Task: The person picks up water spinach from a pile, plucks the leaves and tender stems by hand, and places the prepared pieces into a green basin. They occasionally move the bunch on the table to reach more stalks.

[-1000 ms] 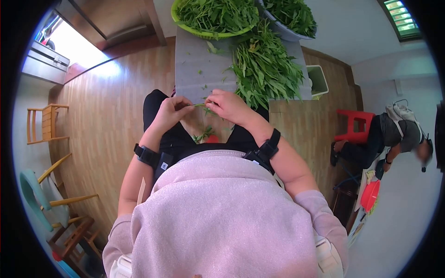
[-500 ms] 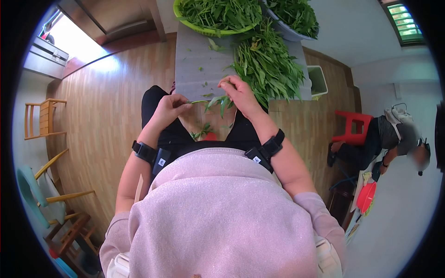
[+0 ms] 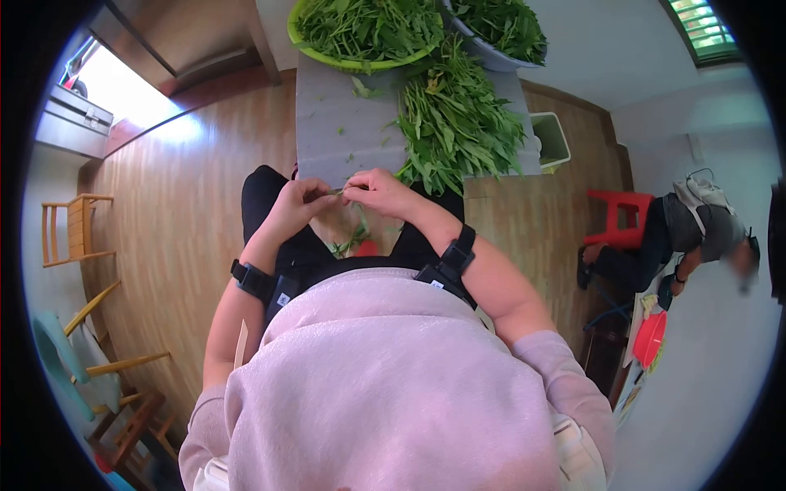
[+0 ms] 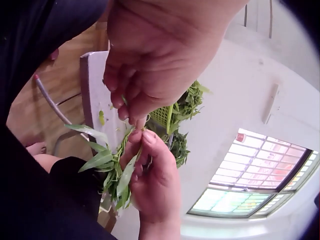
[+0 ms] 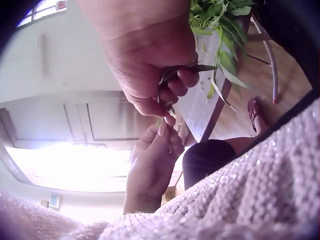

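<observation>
Sweater (image 3: 385, 368), pale pink, fills the near part of the head view. Beyond it, the left hand (image 3: 295, 206) and right hand (image 3: 383, 195) meet above dark trousers (image 3: 264, 192), 1 strapped device on each wrist. Each grip pinches a thin green stem (image 3: 334, 192), which lies between the 2 sets of fingertips; leaves (image 4: 127, 175) also hang by the right hand. More leaf scraps (image 3: 354, 239) show lower, between the knees, beside something red, too small to tell.

Past the hands stands a grey counter (image 3: 336, 159), carrying a heap of greens (image 3: 463, 123) on its right side. Behind are 2 full vessels: a lime basket (image 3: 352, 65) and a bluish basin (image 3: 491, 58). Farther right come a bin (image 3: 554, 131), a red stool (image 3: 642, 219) and a seated person (image 3: 712, 225).
</observation>
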Demonstrator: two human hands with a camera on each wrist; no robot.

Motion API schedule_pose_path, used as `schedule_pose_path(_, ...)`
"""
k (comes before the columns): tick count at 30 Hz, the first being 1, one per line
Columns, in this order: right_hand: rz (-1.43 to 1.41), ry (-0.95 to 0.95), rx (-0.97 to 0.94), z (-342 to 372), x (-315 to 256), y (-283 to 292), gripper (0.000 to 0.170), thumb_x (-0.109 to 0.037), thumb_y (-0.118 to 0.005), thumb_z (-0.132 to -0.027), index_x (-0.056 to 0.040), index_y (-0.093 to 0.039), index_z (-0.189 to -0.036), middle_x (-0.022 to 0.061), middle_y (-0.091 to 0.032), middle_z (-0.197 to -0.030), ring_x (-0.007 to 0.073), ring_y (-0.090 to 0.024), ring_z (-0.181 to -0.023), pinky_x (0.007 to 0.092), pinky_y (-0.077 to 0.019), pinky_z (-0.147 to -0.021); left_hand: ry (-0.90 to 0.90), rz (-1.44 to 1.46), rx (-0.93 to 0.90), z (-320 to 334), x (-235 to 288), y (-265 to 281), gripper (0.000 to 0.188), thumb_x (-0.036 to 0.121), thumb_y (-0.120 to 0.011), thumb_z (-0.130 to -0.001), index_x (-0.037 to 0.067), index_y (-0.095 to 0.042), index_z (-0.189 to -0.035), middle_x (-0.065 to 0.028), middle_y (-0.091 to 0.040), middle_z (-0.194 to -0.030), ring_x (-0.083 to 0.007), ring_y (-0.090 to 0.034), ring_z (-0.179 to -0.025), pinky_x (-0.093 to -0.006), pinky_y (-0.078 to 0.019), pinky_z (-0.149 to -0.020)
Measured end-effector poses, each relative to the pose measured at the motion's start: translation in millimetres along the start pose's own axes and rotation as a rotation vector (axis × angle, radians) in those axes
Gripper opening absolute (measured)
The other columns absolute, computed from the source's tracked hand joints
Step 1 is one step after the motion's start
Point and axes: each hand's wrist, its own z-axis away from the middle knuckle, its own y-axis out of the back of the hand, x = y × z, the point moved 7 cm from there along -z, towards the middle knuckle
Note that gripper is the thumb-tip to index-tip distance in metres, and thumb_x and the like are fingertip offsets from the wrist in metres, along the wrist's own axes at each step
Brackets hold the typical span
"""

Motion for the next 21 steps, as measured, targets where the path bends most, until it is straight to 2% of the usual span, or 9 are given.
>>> schedule_pose_path(2,-0.216,-0.001,0.106,-1.0,8.3,4.5,0.023,-0.021,-0.055,-0.085,-0.0019,-0.067,-0.083,0.0017,-0.061,-0.074,0.012,-0.054,-0.071,0.0251,-0.0425,-0.069,-0.018,0.02,0.011,-3.4,-2.1,-1.4,0.013,0.011,-0.063,-0.085,-0.001,-0.061,-0.088,-0.0004,-0.061,-0.073,-0.0059,-0.055,-0.066,-0.02,-0.0435,-0.059)
schedule_pose_path(6,-0.404,-0.036,0.163,5.0,6.7,15.5,0.021,-0.02,-0.055,-0.086,-0.0035,-0.066,-0.081,-0.0028,-0.052,-0.062,0.0088,-0.047,-0.06,0.0218,-0.0382,-0.059,0.008,0.066,0.041,-7.2,0.5,-1.7,0.014,0.013,-0.064,-0.085,-0.001,-0.061,-0.087,-0.0002,-0.06,-0.072,-0.006,-0.055,-0.065,-0.0206,-0.0435,-0.059)
schedule_pose_path(8,-0.828,-0.196,0.302,15.0,21.3,35.8,0.02,-0.019,-0.054,-0.087,-0.004,-0.064,-0.078,-0.0062,-0.042,-0.058,0.0049,-0.039,-0.056,0.0191,-0.0309,-0.051,0.022,-0.001,0.049,-6.7,-17.7,1.8,0.015,0.011,-0.066,-0.081,-0.002,-0.06,-0.084,0.0014,-0.057,-0.07,-0.0054,-0.052,-0.066,-0.0215,-0.0429,-0.06)
schedule_pose_path(9,-0.887,-0.142,0.345,17.7,28.0,48.0,0.018,-0.018,-0.053,-0.088,-0.004,-0.061,-0.079,-0.0063,-0.038,-0.058,0.0049,-0.036,-0.053,0.0197,-0.0292,-0.048,0.03,0.03,0.072,-5.1,-22.0,3.9,0.014,0.011,-0.066,-0.081,-0.001,-0.06,-0.081,0.0017,-0.057,-0.068,-0.0056,-0.052,-0.065,-0.0215,-0.0423,-0.058)
schedule_pose_path(10,-0.879,-0.133,0.358,20.0,32.8,56.0,0.018,-0.018,-0.053,-0.088,-0.004,-0.061,-0.079,-0.0063,-0.038,-0.058,0.0049,-0.036,-0.053,0.0197,-0.0292,-0.048,0.015,0.028,0.066,-4.3,-26.2,4.5,0.014,0.011,-0.066,-0.081,-0.001,-0.06,-0.081,0.0017,-0.057,-0.068,-0.0056,-0.052,-0.065,-0.0215,-0.0423,-0.058)
schedule_pose_path(12,-0.98,-0.075,0.531,30.9,41.6,79.3,0.016,-0.018,-0.051,-0.089,-0.0057,-0.059,-0.082,-0.0044,-0.042,-0.061,0.0057,-0.04,-0.055,0.0201,-0.0302,-0.047,0.097,0.133,0.156,-2.7,-41.8,12.8,0.012,0.011,-0.065,-0.082,0.0,-0.061,-0.08,0.0019,-0.057,-0.067,-0.0055,-0.051,-0.063,-0.0208,-0.0415,-0.057)
schedule_pose_path(13,-1.012,-0.089,0.54,36.0,44.9,89.0,0.015,-0.019,-0.05,-0.089,-0.0074,-0.058,-0.083,-0.0017,-0.048,-0.067,0.0065,-0.045,-0.059,0.0205,-0.0308,-0.046,0.119,0.138,0.176,-1.6,-42.9,16.6,0.012,0.012,-0.065,-0.082,0.001,-0.061,-0.08,0.0019,-0.057,-0.066,-0.0053,-0.051,-0.062,-0.0206,-0.041,-0.057)
schedule_pose_path(16,-0.997,-0.127,0.593,47.8,47.2,132.5,0.018,-0.021,-0.048,-0.089,-0.0077,-0.056,-0.079,-0.002,-0.048,-0.07,0.0061,-0.04,-0.058,0.0205,-0.029,-0.047,0.177,0.215,0.222,0.1,-42.9,21.4,0.013,0.015,-0.064,-0.083,0.003,-0.061,-0.079,0.0032,-0.056,-0.066,-0.0046,-0.05,-0.06,-0.0197,-0.0393,-0.056)
schedule_pose_path(21,-0.769,0.032,0.849,49.6,19.8,267.2,0.022,-0.023,-0.05,-0.088,-0.0055,-0.059,-0.079,-0.0017,-0.047,-0.063,0.0082,-0.041,-0.053,0.0233,-0.0315,-0.047,0.257,0.266,0.209,-2.3,-57.0,21.2,0.012,0.015,-0.064,-0.084,0.004,-0.059,-0.08,0.0023,-0.057,-0.066,-0.0045,-0.05,-0.059,-0.0189,-0.0384,-0.055)
